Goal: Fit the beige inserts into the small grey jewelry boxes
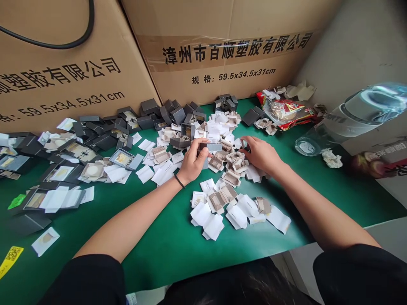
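Observation:
My left hand (193,160), with a black band at its wrist, is closed around a small dark grey box (214,147) above the middle of the pile. To its right, my right hand (261,153) reaches into the same pile with its fingers bent together. A white scrap (237,143) lies at those fingertips; what they pinch is partly hidden. Beneath and between both hands are folded grey-brown card inserts (232,178) and white printed paper slips (213,128). More slips and inserts lie nearer me, including a white folded slip (213,226).
Many dark grey small boxes (103,142) are heaped at the left and back of the green table (178,254). Large cartons (222,25) stand behind. At right are a red snack packet (288,111), a clear bottle (343,118) and a crumpled tissue (331,158).

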### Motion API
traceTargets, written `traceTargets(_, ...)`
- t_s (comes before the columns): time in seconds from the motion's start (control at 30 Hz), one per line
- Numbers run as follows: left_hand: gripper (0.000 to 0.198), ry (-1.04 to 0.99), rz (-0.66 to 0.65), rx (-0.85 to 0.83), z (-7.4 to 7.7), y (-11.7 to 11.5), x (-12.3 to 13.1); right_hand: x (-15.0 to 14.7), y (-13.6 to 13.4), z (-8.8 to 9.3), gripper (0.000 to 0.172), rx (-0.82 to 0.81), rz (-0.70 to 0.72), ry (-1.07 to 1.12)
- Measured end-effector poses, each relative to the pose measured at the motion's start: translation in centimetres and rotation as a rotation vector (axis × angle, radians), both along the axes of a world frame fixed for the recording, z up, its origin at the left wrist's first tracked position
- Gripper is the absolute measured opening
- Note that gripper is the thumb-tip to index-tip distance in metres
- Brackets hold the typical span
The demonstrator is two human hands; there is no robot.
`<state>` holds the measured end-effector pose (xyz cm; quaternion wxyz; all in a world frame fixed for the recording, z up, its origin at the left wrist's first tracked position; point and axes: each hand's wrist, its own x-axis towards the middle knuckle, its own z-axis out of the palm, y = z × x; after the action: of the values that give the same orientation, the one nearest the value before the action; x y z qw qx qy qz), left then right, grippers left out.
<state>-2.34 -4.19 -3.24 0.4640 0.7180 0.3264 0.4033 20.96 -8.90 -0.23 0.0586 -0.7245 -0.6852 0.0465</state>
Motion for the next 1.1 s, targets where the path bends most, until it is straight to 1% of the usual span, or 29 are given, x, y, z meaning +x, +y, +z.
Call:
traceTargets(0.07, 0.038, -0.028, 0.023, -0.04, 0.0, 0.1, 0.1, 0.3, 0.1, 0.0, 0.05, 0.02, 0.047, 0.096)
traceTargets(0.13, 0.038, -0.073, 0.052, -0.108, 0.1, 0.1, 0.1, 0.6, 0.1, -0.1, 0.056, 0.022, 0.098, 0.17)
traceTargets(0.27, 0.04, -0.209, 0.101, -0.259, 0.3, 0.5, 0.2, 0.4, 0.3, -0.3, 0.043, -0.006, 0.145, 0.248)
traceTargets(0.33, 0.04, -0.286, 0.132, -0.313, 0.3, 0.8, 0.2, 0.1, 0.3, -0.3, 0.039, 0.037, 0.142, 0.287)
traceTargets(0.4, 0.039, -0.364, 0.152, -0.345, 0.3, 1.1, 0.2, -0.4, 0.1, -0.1, 0.033, 0.175, 0.123, 0.326)
traceTargets(0.5, 0.042, -0.45, 0.161, -0.373, 0.4, 1.4, 0.2, -1.5, -0.7, 0.6, 0.027, 0.473, 0.115, 0.377)
traceTargets(0.53, 0.043, -0.465, 0.16, -0.382, 0.4, 1.4, 0.2, -1.9, -1.1, 1.0, 0.027, 0.541, 0.156, 0.392)
traceTargets(0.6, 0.046, -0.485, 0.148, -0.395, 0.6, 1.4, 0.2, -2.8, -1.8, 1.5, 0.025, 0.6, 0.325, 0.418)
traceTargets(0.63, 0.046, -0.497, 0.137, -0.399, 0.7, 1.4, 0.1, -3.2, -2.1, 1.6, 0.025, 0.597, 0.431, 0.423)
traceTargets(0.7, 0.045, -0.521, 0.112, -0.407, 0.8, 1.3, 0.1, -3.8, -2.4, 1.6, 0.026, 0.536, 0.608, 0.395)
traceTargets(0.77, 0.044, -0.534, 0.099, -0.419, 0.8, 1.3, 0.0, -4.1, -2.4, 1.1, 0.03, 0.423, 0.704, 0.317)
traceTargets(0.83, 0.044, -0.527, 0.097, -0.425, 0.8, 1.3, 0.0, -4.1, -2.1, 0.5, 0.03, 0.302, 0.729, 0.23)
traceTargets(0.9, 0.044, -0.514, 0.095, -0.421, 0.7, 1.3, 0.0, -4.0, -1.8, 0.0, 0.03, 0.236, 0.73, 0.185)
traceTargets(0.97, 0.044, -0.51, 0.093, -0.409, 0.7, 1.3, -0.1, -3.8, -1.7, 0.0, 0.029, 0.262, 0.711, 0.187)
traceTargets(1.03, 0.044, -0.504, 0.099, -0.404, 0.6, 1.3, -0.1, -3.8, -1.8, 0.5, 0.027, 0.339, 0.679, 0.217)
traceTargets(1.1, 0.046, -0.486, 0.112, -0.409, 0.6, 1.4, -0.1, -4.0, -2.2, 1.1, 0.025, 0.382, 0.666, 0.269)
